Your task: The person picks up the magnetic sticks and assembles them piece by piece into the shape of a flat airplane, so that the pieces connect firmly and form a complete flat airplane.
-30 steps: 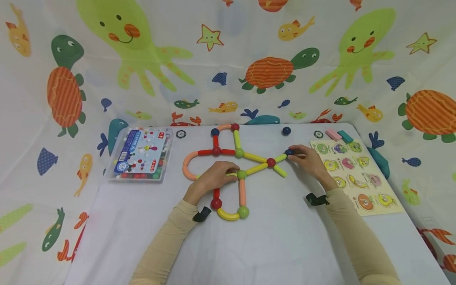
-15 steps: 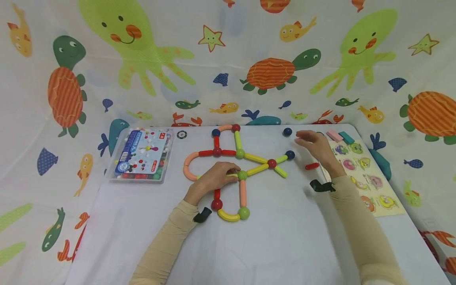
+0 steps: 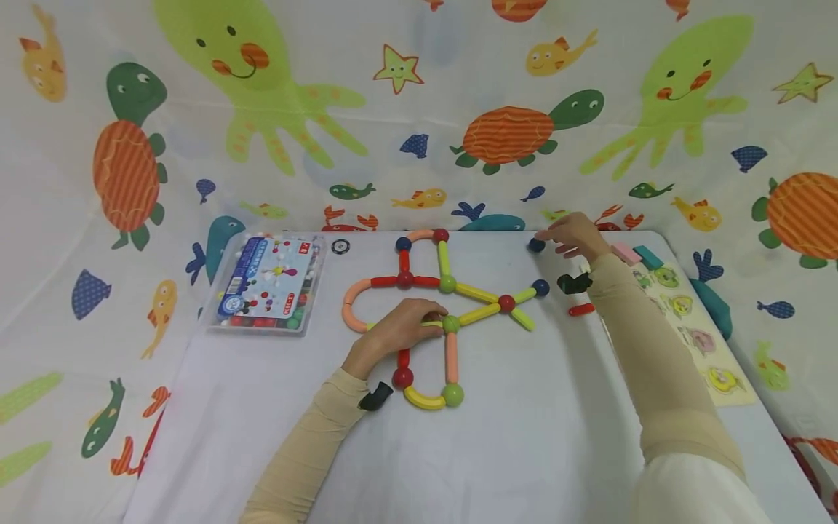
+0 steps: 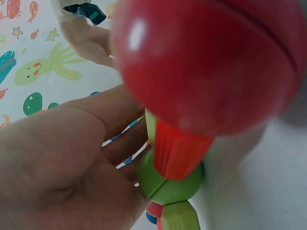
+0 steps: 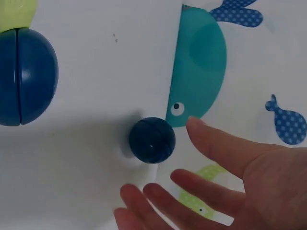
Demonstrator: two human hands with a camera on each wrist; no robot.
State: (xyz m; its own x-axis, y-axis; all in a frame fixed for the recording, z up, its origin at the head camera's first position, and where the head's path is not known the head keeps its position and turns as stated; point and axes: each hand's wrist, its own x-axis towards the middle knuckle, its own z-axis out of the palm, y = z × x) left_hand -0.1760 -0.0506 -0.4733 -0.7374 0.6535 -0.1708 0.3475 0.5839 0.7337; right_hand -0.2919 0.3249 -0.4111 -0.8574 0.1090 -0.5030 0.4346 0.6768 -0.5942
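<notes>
A flat figure of magnetic rods and balls lies on the white table. My left hand [image 3: 409, 324] pinches a yellow-green rod [image 3: 432, 324] beside a green ball [image 3: 451, 324]. A large red ball [image 4: 206, 62] hides part of that grip in the left wrist view. At the figure's right end, a short light-green rod [image 3: 525, 295] joins a red ball [image 3: 506, 303] to a dark blue ball [image 3: 540, 288]. My right hand [image 3: 576, 234] reaches to the table's back edge, fingers spread and holding nothing. Just off its fingertips sits a loose dark blue ball [image 5: 152, 140].
A loose red rod [image 3: 581, 310] lies below the right wrist. Under the right forearm is a cream picture board [image 3: 727, 397], with pink [image 3: 626, 253] and teal blocks [image 3: 648, 256] behind it. A clear box of pieces [image 3: 268, 284] stands left. Patterned cloth [image 3: 445, 65] rises behind the table.
My right hand has let go of the blue ball at the figure's end and moved back to the loose blue ball. The red rod came into view. My left hand stays put.
</notes>
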